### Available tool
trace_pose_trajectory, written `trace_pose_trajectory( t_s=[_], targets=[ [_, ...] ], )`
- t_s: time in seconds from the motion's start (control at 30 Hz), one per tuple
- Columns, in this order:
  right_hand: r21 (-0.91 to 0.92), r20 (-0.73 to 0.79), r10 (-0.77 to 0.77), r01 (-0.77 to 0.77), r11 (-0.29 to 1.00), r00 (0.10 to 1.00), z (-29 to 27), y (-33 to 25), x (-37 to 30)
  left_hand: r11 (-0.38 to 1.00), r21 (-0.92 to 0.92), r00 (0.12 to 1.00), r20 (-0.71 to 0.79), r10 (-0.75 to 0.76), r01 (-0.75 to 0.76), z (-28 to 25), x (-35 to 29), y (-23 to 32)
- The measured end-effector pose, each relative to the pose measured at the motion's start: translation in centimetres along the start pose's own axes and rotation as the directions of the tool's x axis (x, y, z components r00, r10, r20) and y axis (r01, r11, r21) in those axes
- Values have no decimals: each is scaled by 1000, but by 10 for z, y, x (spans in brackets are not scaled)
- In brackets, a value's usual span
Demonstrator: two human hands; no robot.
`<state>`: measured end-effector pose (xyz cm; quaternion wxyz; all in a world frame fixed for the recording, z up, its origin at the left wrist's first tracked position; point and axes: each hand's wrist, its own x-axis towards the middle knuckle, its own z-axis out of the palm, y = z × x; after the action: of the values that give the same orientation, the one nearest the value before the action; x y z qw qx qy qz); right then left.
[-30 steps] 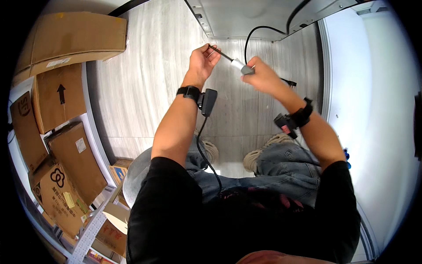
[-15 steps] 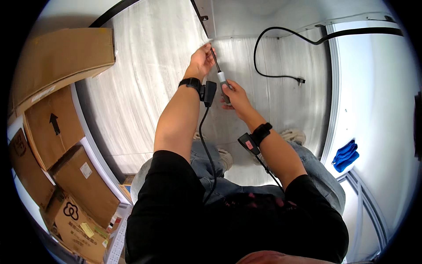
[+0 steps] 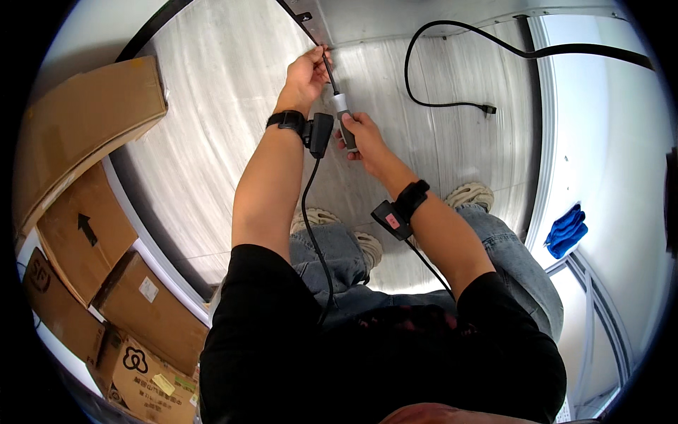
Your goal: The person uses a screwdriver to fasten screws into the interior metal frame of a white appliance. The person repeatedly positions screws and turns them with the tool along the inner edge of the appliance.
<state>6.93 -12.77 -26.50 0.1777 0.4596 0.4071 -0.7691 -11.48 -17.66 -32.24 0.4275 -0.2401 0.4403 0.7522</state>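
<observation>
My right hand point(image 3: 363, 136) is wrapped round the grey and white handle of a screwdriver point(image 3: 340, 102), its thumb lying along the grip. The dark shaft points up and slightly left, away from me. At the far end of the shaft my left hand point(image 3: 306, 73) has its thumb and curled fingers closed about the metal near the tip. The fingertips hide the tip itself, so any screw there cannot be seen. Both hands are at the lower corner of a pale metal panel point(image 3: 381, 25) with a dark edge strip.
A black power cable point(image 3: 406, 67) loops over the wood-look floor point(image 3: 219, 106), its plug point(image 3: 489, 109) at the right. Cardboard boxes point(image 3: 92, 106) are stacked at left. A blue cloth point(image 3: 566, 232) lies on a white surface at right. Black cords run from both wrist straps.
The whole view has shifted, with the floor and boxes moving in the picture. My left fingers and the screwdriver tip are now closer to the panel's corner. Both grips stay the same.
</observation>
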Motion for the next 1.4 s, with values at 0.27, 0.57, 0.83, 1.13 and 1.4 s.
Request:
trace_pose_trajectory(
  t_s=[0.27, 0.57, 0.83, 1.13, 1.4],
  targets=[
    [5, 20, -22, 22, 1000, 1000, -5, 1, -1, 995, 88, 998, -14, 57, -56, 9, -10, 0],
    [29, 65, -8, 6, 1000, 998, -10, 0, 2, 992, 76, 988, -105, 111, -103, 6, 3, -8],
    [32, 67, -21, 19, 999, 998, -9, -2, 2, 993, 85, 986, -133, 98, -87, 10, -1, -5],
    [117, -33, 5, -1, 993, 999, -2, 5, 12, 969, 231, 996, 32, 81, -87, 3, -16, -5],
    [453, 108, 71, -113, 884, 992, -5, 10, 18, 827, 562, 991, 109, -78, 4, 0, -41, -6]
  ],
)
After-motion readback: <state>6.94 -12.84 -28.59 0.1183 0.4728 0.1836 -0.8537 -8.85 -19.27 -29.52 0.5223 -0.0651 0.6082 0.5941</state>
